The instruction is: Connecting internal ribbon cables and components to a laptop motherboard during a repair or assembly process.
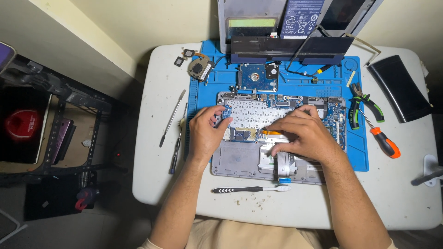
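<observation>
A person's left hand (206, 131) rests with fingers loosely curled and holding nothing on the left edge of an opened laptop base (240, 161), which lies on a blue work mat (360, 157) atop a white table (152, 138). The right hand (302, 136) presses flat, fingers together and gripping nothing, beside an orange ribbon cable (272, 132) on the circuit board (334, 122). A hard drive (257, 76), small fan (199, 68), pliers (362, 103), orange-handled screwdriver (385, 143) and toothbrush (251, 189) lie nearby.
</observation>
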